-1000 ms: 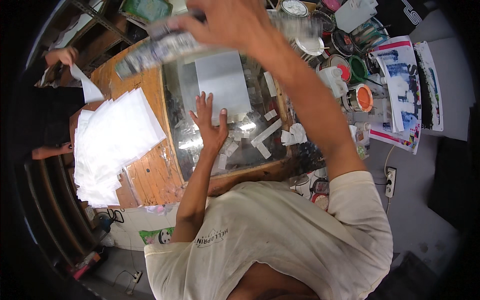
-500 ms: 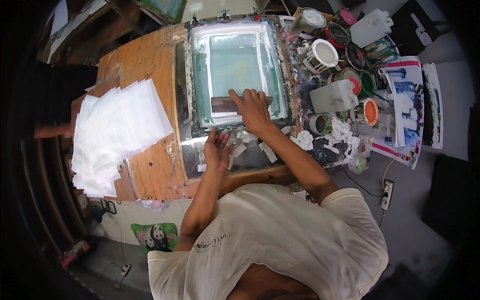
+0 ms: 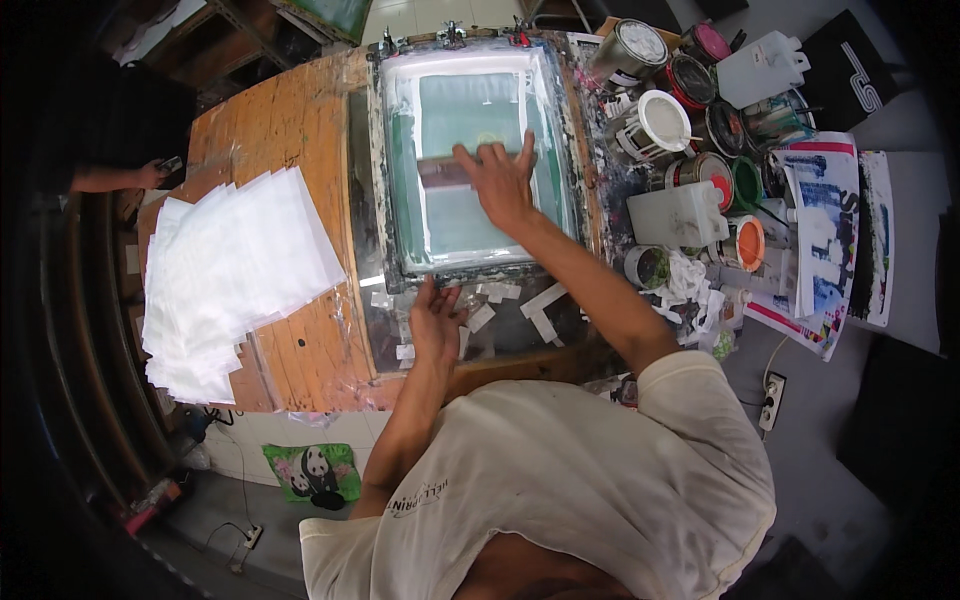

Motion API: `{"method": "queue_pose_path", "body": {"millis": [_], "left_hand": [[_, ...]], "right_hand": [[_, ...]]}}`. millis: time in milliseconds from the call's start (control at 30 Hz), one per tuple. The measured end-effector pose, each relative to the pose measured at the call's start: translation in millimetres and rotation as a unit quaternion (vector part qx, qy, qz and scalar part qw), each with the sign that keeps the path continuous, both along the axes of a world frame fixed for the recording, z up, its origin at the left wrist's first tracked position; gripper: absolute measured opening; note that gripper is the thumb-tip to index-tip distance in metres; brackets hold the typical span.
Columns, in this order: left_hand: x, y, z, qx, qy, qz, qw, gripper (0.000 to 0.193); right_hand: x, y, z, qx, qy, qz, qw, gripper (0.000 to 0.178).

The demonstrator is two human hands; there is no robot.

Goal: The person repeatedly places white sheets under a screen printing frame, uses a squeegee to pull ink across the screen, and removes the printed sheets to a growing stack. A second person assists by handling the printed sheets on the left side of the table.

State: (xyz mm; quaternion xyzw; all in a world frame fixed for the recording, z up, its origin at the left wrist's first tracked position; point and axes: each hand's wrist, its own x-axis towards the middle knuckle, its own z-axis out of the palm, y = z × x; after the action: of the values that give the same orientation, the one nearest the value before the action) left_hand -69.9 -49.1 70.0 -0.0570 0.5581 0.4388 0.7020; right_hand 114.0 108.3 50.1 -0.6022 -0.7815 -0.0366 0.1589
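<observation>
With the right hand (image 3: 500, 180) spread flat, pressing the dark squeegee bar (image 3: 447, 172) under its fingers on the white-framed green-mesh printing screen (image 3: 470, 150), and the left hand (image 3: 437, 322) open on the near frame edge, uneven pressure could likely smear ink.

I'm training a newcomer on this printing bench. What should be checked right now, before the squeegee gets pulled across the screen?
1. Screen frame lowered flat on the bench: ok.
2. Right hand on the squeegee: ok, laid over it with fingers spread.
3. Left hand steadying the frame's near edge: ok, it rests just below that edge.
4. Sheet in place under the mesh: cannot tell, the screen hides it.
5. Stack of white sheets clear of the frame: ok, it lies apart, to the left.
6. Paint cans clear of the stroke: ok, outside the frame.
</observation>
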Motion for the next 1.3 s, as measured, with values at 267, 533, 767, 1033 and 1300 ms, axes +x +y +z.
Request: {"method": "queue_pose_path", "body": {"millis": [267,533,767,1033,1300], "left_hand": [[-4,1,2,-0.007,0.005,-0.014,1.000,0.034],[-15,-8,12,0.031,-0.039,-0.016,0.999,0.030],[-21,17,93,0.199,-0.057,-0.005,0.978,0.012],[-20,175,54,0.463,0.188,-0.061,0.864,0.031],[14,263,-66,0.517,0.695,-0.236,0.440,0.017]], "right_hand": [[25,138,-3,-0.005,0.018,-0.003,1.000,0.048],[15,-21,74,-0.161,0.082,0.080,0.980,0.065],[-11,-91,162,0.005,0.010,0.048,0.999,0.062],[12,28,268,0.156,0.069,0.064,0.983,0.045],[17,78,323,0.047,0.100,0.058,0.992,0.045]]}}
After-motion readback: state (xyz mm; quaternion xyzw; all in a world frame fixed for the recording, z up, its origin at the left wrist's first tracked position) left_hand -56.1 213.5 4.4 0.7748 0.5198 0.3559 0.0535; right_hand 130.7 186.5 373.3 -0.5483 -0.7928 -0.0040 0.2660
